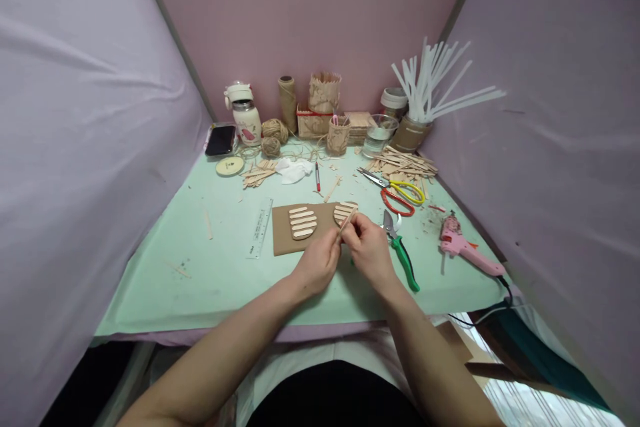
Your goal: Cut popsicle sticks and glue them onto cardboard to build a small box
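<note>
Between them, my left hand (pixel 321 255) and my right hand (pixel 369 245) pinch a thin wooden craft stick (pixel 349 219), fingertips close together. Both hands are closed over the right part of a brown cardboard sheet (pixel 283 242). On that sheet lie two rounded shapes striped with pale sticks: the left striped piece (pixel 303 222) is fully in view, while the right striped piece (pixel 342 211) is partly hidden by my fingers. Green-handled pruning shears (pixel 404 260) lie just right of my right hand. A clear ruler (pixel 260 230) rests left of the cardboard.
A pink glue gun (pixel 470 252) with its cord lies at the right. Yellow-and-red scissors (pixel 395 188), a pile of craft sticks (pixel 403 163), a water bowl (pixel 381 133) and a jar of white sticks (pixel 413 133) stand behind. A bottle (pixel 247 123) and twine balls (pixel 274 132) are back left.
</note>
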### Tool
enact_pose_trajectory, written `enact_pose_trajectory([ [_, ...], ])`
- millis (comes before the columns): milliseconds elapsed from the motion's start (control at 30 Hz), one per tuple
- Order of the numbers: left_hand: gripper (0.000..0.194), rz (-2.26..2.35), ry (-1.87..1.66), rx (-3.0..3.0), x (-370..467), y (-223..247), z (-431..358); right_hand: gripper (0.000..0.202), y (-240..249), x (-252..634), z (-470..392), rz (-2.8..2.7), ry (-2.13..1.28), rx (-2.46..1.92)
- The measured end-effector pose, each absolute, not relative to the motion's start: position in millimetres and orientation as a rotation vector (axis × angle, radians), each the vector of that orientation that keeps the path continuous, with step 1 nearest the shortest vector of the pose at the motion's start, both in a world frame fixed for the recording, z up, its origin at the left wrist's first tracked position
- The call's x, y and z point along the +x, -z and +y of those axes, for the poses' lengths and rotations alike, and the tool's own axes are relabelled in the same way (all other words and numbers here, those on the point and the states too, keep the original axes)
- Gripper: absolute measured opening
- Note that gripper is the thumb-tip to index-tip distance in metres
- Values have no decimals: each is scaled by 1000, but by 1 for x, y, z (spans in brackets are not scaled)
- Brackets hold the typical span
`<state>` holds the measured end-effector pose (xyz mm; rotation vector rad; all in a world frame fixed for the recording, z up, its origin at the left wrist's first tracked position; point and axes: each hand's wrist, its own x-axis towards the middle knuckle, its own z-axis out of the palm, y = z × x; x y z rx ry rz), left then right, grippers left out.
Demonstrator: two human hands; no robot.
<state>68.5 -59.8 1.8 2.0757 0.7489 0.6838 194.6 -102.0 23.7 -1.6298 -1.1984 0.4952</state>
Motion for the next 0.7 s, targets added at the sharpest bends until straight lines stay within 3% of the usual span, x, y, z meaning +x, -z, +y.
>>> enact_pose_trajectory([
  [300, 23, 772, -710, 1994, 67, -1, -58, 19, -22, 204, -101, -1155, -848, -1396],
  [700, 23, 772, -680, 1940, 70, -4, -59, 23, -21, 192, -100, -1302, -397, -1720],
])
